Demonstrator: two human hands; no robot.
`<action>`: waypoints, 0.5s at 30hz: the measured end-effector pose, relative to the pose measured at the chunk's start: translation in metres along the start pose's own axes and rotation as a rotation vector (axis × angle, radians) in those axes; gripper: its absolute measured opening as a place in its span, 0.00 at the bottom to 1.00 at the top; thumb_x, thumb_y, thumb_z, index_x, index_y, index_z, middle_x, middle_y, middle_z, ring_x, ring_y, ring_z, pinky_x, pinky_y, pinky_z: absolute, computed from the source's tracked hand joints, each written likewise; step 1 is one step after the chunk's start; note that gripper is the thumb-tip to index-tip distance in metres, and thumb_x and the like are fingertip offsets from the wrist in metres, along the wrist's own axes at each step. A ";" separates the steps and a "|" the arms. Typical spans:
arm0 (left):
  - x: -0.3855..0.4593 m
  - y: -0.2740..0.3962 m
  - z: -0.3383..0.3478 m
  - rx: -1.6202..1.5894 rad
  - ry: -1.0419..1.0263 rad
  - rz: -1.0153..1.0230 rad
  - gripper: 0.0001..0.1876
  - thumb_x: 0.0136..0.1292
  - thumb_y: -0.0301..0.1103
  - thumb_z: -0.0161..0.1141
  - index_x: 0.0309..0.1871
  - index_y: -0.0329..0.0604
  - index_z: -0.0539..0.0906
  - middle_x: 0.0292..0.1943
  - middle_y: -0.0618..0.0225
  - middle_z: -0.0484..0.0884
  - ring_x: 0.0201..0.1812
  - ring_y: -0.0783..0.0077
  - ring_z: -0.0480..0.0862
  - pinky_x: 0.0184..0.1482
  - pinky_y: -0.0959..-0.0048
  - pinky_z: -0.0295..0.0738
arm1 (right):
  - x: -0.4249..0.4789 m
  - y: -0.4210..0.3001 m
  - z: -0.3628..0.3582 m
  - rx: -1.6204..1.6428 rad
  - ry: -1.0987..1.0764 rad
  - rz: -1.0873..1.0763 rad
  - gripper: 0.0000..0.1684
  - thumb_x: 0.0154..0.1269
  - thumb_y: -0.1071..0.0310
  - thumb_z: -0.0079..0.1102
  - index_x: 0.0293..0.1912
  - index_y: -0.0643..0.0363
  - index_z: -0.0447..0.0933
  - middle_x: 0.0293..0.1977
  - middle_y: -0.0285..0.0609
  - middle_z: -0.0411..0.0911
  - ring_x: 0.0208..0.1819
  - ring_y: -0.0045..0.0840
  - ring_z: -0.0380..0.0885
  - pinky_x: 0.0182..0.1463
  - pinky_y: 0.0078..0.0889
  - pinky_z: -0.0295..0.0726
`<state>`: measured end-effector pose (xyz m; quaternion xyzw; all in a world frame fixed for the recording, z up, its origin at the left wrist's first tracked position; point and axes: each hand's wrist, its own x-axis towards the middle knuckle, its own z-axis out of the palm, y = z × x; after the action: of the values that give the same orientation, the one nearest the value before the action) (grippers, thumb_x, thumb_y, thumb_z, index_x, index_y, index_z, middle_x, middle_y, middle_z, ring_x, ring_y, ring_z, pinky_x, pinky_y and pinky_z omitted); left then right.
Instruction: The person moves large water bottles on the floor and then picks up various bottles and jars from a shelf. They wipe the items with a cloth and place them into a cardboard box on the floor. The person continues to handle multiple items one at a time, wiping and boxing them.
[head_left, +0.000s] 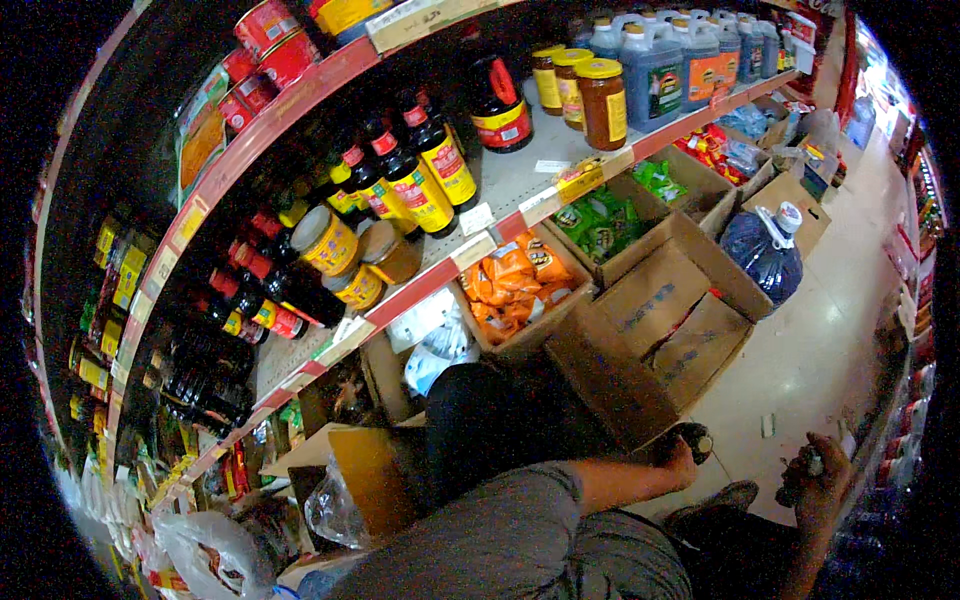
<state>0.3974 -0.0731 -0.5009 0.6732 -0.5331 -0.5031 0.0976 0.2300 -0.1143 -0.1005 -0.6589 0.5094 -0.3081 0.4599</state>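
Note:
My left hand (684, 461) is closed round a dark, rounded object (696, 442) with a pale round spot on its end, perhaps a bottle, just below an open cardboard box (660, 330). Further right, my right hand (821, 469) is raised over the floor with bent fingers round something small and pale that I cannot make out. My shoe (731, 496) shows on the floor between the hands. Dark sauce bottles with yellow labels (420, 191) and jars with yellow lids (602, 105) stand on the shelf above the boxes.
Under the shelf edge (450, 266) are cartons with orange packets (517, 281) and green packets (600, 225). A large dark jug (761, 251) stands on the floor beyond the open box. Plastic bags (217, 555) lie at lower left. Another stocked shelf (907, 420) runs along the right.

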 end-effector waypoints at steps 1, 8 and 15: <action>-0.010 0.007 0.001 -0.054 0.020 0.041 0.24 0.58 0.33 0.61 0.59 0.38 0.76 0.43 0.57 0.81 0.46 0.58 0.81 0.51 0.59 0.76 | -0.002 0.000 -0.001 0.018 0.017 -0.004 0.23 0.58 0.90 0.54 0.53 0.66 0.80 0.37 0.39 0.74 0.34 0.23 0.77 0.34 0.24 0.84; -0.090 0.073 -0.153 -0.507 0.310 0.483 0.20 0.60 0.23 0.58 0.58 0.39 0.77 0.39 0.55 0.80 0.43 0.59 0.81 0.48 0.58 0.77 | 0.007 0.017 -0.009 -0.356 0.008 -0.309 0.25 0.53 0.89 0.60 0.52 0.67 0.78 0.38 0.41 0.74 0.39 0.28 0.78 0.37 0.28 0.85; -0.160 0.108 -0.502 -0.057 1.458 0.391 0.14 0.62 0.30 0.59 0.49 0.34 0.83 0.35 0.46 0.86 0.40 0.44 0.86 0.45 0.55 0.81 | 0.007 0.047 -0.016 -0.377 0.094 -0.270 0.23 0.53 0.87 0.64 0.50 0.63 0.78 0.47 0.42 0.72 0.45 0.31 0.77 0.45 0.35 0.84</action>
<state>0.7349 -0.1910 -0.0987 0.7257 -0.4302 0.0825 0.5305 0.1993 -0.1283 -0.1382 -0.7802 0.4862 -0.2963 0.2591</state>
